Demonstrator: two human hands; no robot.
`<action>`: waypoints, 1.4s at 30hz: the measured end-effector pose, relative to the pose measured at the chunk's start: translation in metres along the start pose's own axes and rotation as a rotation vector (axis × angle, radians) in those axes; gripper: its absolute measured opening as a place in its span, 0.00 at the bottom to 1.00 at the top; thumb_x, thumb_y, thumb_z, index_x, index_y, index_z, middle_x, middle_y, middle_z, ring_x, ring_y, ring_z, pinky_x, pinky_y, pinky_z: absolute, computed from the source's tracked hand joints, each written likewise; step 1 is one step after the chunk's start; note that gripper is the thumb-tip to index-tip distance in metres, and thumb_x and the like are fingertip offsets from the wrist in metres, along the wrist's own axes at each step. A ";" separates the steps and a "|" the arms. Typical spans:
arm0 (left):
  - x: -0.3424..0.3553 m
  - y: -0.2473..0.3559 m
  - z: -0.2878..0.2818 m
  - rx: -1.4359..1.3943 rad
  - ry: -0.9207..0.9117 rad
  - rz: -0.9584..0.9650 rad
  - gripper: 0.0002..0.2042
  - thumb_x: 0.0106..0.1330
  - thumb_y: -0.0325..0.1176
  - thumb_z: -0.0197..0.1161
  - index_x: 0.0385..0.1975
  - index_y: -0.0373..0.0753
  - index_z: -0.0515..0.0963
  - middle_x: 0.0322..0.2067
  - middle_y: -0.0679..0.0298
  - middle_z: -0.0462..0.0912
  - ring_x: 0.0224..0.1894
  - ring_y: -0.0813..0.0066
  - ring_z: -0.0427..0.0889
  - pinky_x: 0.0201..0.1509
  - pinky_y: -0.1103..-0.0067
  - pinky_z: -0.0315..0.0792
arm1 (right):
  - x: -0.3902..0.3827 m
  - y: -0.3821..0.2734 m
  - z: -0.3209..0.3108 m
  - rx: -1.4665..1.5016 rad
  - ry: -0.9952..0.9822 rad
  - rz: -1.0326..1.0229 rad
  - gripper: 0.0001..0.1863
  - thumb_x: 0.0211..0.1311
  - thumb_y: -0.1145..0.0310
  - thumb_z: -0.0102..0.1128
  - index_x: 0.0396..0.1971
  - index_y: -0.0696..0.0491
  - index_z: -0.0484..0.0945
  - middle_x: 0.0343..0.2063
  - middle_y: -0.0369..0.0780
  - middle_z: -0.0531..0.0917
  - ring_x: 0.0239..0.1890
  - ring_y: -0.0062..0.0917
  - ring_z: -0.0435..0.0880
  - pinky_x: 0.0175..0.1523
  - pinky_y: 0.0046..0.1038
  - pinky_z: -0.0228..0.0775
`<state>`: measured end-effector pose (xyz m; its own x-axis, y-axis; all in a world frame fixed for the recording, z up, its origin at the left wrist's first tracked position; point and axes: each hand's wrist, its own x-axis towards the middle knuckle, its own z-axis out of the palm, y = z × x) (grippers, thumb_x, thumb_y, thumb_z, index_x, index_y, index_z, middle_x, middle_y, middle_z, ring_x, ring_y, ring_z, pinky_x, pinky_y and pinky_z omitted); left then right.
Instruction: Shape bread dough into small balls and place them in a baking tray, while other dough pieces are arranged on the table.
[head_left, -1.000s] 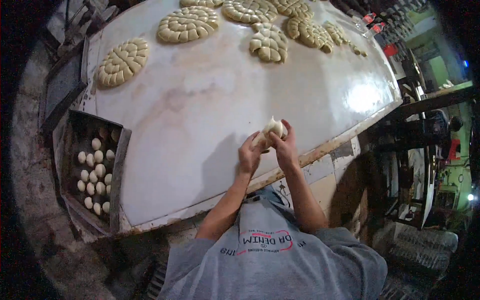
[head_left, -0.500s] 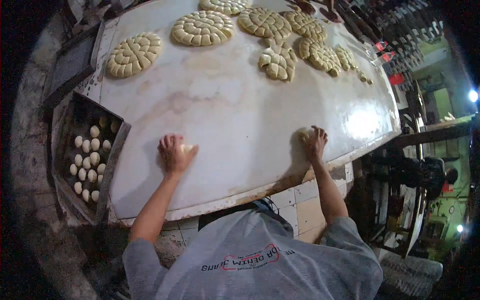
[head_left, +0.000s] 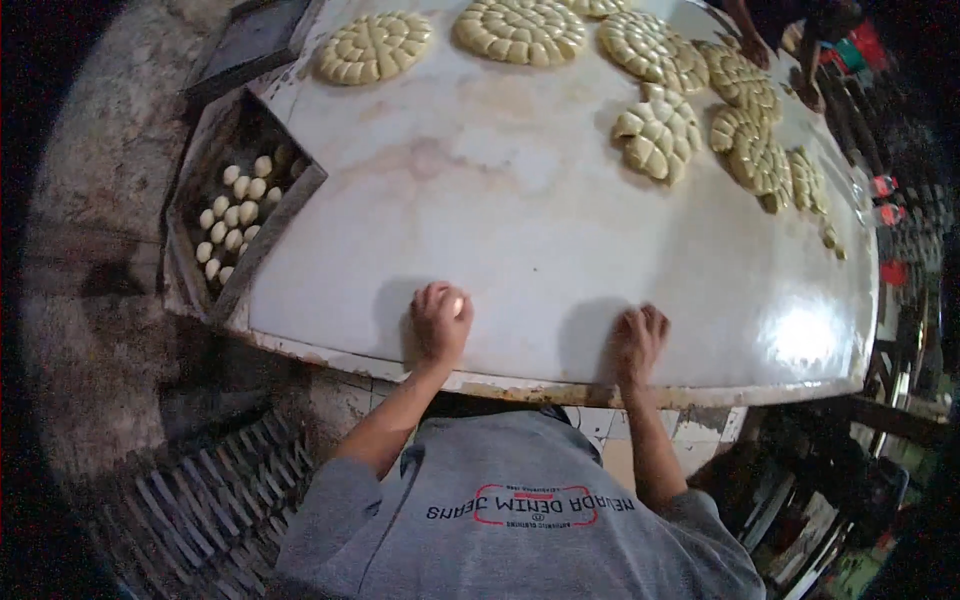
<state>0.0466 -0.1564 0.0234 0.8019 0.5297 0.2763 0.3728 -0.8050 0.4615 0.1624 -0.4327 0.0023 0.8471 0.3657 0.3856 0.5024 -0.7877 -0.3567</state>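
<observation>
My left hand (head_left: 438,318) is curled over a pale dough ball (head_left: 458,307) on the pale table, near its front edge. Only a small part of that ball shows beside the thumb. To the right, my right hand (head_left: 641,343) is cupped low on the tabletop with bent fingers. Its palm hides what lies under it, where a dough piece showed a moment earlier. Several round dough balls (head_left: 233,215) lie in a dark, high-sided tray (head_left: 262,262) at the table's left corner.
Large rounds of cut dough pieces (head_left: 376,47) line the far side of the table (head_left: 400,225), with a smaller cluster (head_left: 658,132) closer in. Another dark tray (head_left: 250,40) stands at the far left. A person's arm (head_left: 748,35) reaches in at the far right.
The view has swung, so the table and dough rounds sit further right. My hands have come closer together and nearer the front edge. The dough under my right hand no longer shows.
</observation>
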 end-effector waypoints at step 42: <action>0.161 -0.385 -0.319 -1.100 0.068 -0.294 0.21 0.62 0.44 0.54 0.49 0.34 0.70 0.44 0.53 0.75 0.46 0.66 0.73 0.52 0.72 0.65 | 0.292 -0.653 0.084 1.002 0.500 -0.292 0.15 0.61 0.68 0.48 0.46 0.58 0.71 0.41 0.41 0.77 0.43 0.26 0.75 0.48 0.28 0.65</action>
<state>-0.1170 0.3242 0.1591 0.7119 0.6993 0.0646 -0.0956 0.0053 0.9954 0.0962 0.2305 0.2763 0.6251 0.0554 0.7785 0.7696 0.1222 -0.6267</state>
